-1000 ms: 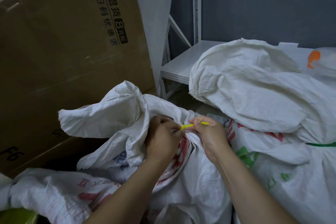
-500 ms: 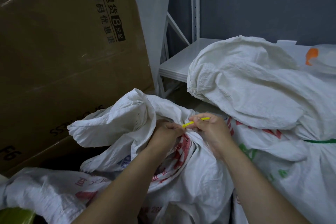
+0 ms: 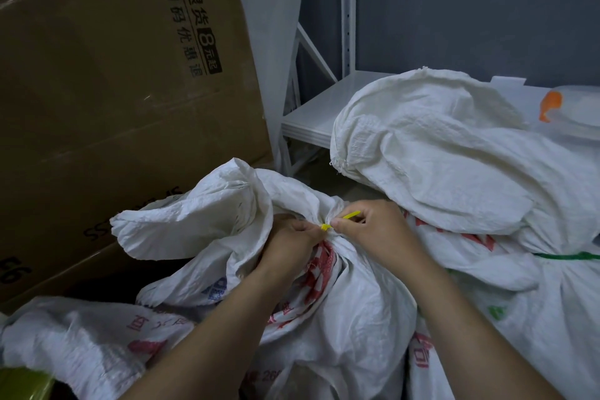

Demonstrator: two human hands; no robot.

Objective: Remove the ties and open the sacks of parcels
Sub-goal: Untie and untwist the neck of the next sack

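I find the thin yellow plastic cable tie (image 3: 344,217) at the gathered neck of the white woven sack (image 3: 357,286), between both hands. The left hand (image 3: 292,239) pinches its lock; the right hand (image 3: 373,230) pinches the tail, angled up-right.

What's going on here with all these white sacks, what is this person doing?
A person is undoing the yellow tie cinched round the bunched neck of the middle sack. The left hand pinches at the tie's locking head and the right hand pinches its loose tail. The tie is not yet off, so this sack is closed. The neighbouring sack on the right has a green tie round it. A big cardboard box stands on the left.
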